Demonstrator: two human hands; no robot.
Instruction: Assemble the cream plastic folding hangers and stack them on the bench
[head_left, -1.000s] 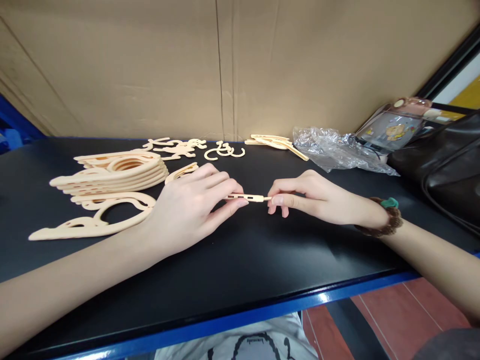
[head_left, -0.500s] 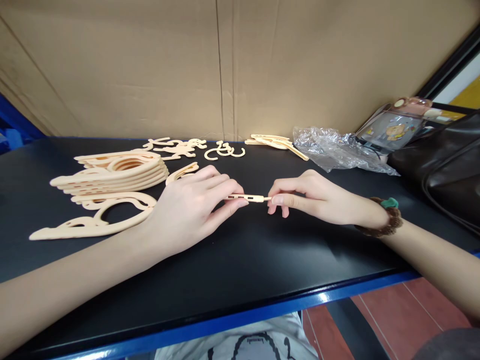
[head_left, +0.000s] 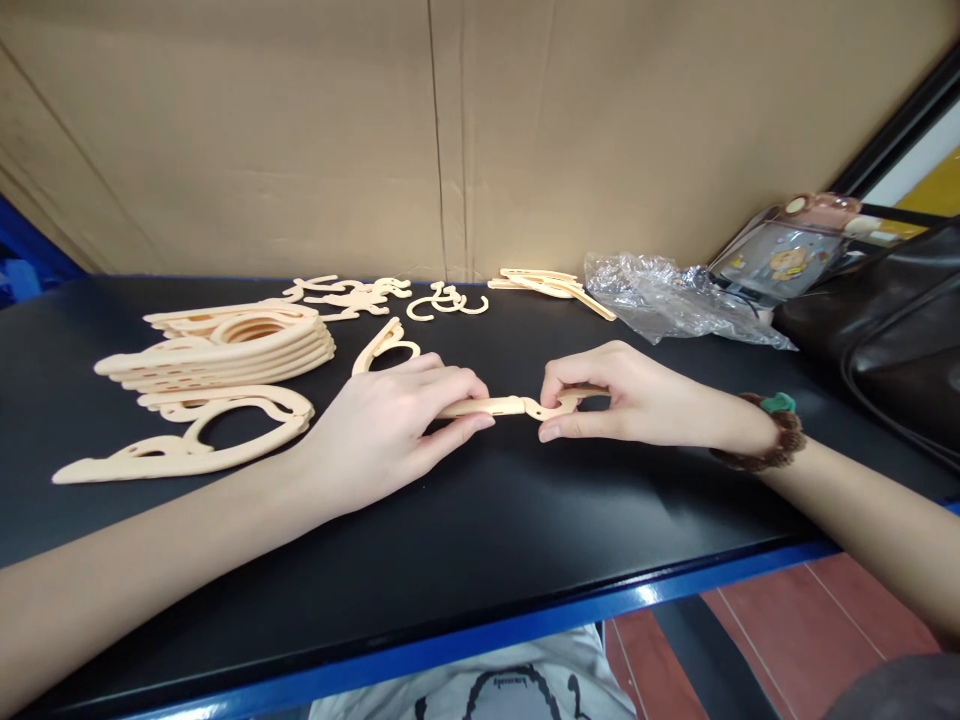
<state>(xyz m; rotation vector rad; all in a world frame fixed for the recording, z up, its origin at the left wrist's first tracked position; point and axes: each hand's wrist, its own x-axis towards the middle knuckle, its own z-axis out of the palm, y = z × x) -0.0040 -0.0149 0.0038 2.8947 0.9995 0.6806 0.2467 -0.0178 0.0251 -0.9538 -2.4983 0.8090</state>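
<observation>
Left hand [head_left: 405, 415] fingers gripped one hanger [head_left: 491, 406]; right hand [head_left: 637, 400] fingers gripped one hook [head_left: 562, 404] at its end. One plastic bag [head_left: 667, 300] lay at hanger's two o'clock.

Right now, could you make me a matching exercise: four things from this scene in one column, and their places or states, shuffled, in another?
1. Left hand
2. Right hand
3. Stack of cream frames
4. Clear plastic wrap

A. Crumpled, beside the dark bag
B. Holding the curved hook
C. Piled on the left of the black table
D. Gripping the cream bar

Right pairs: 1-D, 2-B, 3-C, 4-A
</observation>
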